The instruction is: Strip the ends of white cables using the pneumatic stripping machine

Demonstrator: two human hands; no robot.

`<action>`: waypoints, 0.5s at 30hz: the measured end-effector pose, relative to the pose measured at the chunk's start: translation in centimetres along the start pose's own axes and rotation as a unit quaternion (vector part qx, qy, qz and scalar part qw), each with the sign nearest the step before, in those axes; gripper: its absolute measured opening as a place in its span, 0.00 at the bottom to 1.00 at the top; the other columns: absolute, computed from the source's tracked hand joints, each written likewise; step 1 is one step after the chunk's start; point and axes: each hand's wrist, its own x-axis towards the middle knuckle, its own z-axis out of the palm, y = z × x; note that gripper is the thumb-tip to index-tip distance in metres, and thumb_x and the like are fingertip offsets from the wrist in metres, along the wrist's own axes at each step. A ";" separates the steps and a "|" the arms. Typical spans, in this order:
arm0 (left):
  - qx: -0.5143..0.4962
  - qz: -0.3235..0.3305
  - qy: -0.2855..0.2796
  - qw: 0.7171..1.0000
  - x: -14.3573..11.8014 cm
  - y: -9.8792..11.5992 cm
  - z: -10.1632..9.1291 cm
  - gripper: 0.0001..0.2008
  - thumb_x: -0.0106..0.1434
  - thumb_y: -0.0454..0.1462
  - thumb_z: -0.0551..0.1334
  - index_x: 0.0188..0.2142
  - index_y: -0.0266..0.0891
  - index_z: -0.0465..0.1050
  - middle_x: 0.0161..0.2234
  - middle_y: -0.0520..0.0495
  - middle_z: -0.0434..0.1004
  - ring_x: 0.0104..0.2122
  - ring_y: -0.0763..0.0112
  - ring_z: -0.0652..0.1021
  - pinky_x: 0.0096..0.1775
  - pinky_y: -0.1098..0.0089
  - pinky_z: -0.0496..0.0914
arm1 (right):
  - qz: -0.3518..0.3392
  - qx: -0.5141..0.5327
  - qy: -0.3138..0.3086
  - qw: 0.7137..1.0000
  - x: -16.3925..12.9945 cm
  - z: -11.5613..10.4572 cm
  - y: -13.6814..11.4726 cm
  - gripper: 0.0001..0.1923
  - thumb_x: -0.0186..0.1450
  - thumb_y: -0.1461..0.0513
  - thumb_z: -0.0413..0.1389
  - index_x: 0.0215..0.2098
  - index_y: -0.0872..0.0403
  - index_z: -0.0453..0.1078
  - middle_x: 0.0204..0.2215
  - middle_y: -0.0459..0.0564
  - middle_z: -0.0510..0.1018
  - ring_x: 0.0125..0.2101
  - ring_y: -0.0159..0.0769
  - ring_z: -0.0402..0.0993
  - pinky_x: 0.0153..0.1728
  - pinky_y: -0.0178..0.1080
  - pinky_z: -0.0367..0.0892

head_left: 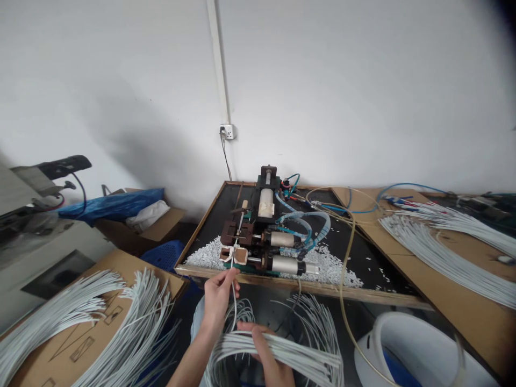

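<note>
My left hand [220, 294] pinches one white cable [234, 301] and holds its end at the jaws at the front of a small pneumatic machine [264, 239] on the black-topped table [363, 258]. My right hand [266, 349] grips a looped bundle of white cables [290, 352] low in front of me. The single cable runs down from my left hand into that bundle.
White cut scraps [334, 269] litter the table around the machine. More white cables lie on a cardboard box [92, 328] at left and on a brown board [439, 242] at right. A white bucket [415, 349] stands at lower right. A wall socket [228, 131] is behind.
</note>
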 end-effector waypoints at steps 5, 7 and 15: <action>0.009 -0.012 -0.016 1.000 0.1 -0.1 0.1 0.16 0.57 0.49 0.66 0.29 0.37 0.79 0.16 0.54 0.69 0.15 0.73 0.69 0.22 0.74 0.63 | 0.003 -0.015 0.002 1.000 -0.2 0.0 0.1 0.33 0.52 0.35 0.57 0.32 0.53 0.83 0.31 0.57 0.86 0.33 0.53 0.83 0.41 0.50 0.76; 0.004 -0.012 -0.015 1.000 0.0 -0.1 0.1 0.16 0.57 0.49 0.66 0.28 0.37 0.78 0.15 0.54 0.69 0.16 0.72 0.69 0.22 0.74 0.63 | 0.003 -0.011 0.005 1.000 -0.2 0.0 0.2 0.33 0.53 0.35 0.57 0.32 0.54 0.83 0.31 0.57 0.86 0.34 0.53 0.83 0.42 0.50 0.76; 0.007 -0.005 -0.016 1.000 -0.2 0.2 0.0 0.16 0.58 0.49 0.65 0.28 0.37 0.78 0.16 0.55 0.70 0.16 0.73 0.70 0.22 0.74 0.64 | 0.012 -0.003 -0.009 1.000 0.1 -0.2 0.5 0.33 0.52 0.35 0.57 0.32 0.54 0.83 0.31 0.57 0.86 0.34 0.55 0.82 0.43 0.53 0.75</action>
